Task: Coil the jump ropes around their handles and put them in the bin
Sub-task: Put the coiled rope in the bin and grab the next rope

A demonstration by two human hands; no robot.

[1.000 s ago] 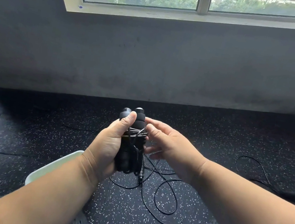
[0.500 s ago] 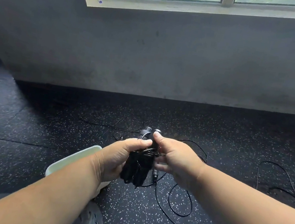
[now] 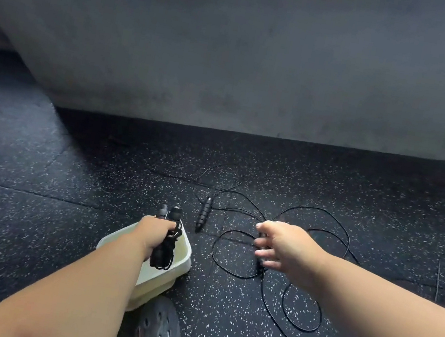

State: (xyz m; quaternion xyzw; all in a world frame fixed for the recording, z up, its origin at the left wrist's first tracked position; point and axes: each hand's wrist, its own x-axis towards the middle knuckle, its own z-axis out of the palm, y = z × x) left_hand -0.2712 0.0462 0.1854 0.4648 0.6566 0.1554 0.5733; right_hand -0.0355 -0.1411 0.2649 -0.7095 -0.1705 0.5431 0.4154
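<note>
A dark speckled rubber floor [image 3: 331, 187] runs to a grey wall at twelve o'clock. At six o'clock the left hand [image 3: 154, 235] grips the coiled jump rope [image 3: 165, 240] over the pale bin [image 3: 184, 262], so dropping it in looks like the step in hand, while the right hand [image 3: 282, 245], fingers loosely spread and grasping nothing, reaches toward a partly hidden handle [image 3: 260, 250]. The loose rope [image 3: 297, 309] sprawls at three o'clock, its other handle [image 3: 203, 214] at twelve; tangled loops could snag, and a black perforated shoe [image 3: 160, 326] sits beside the bin.
</note>
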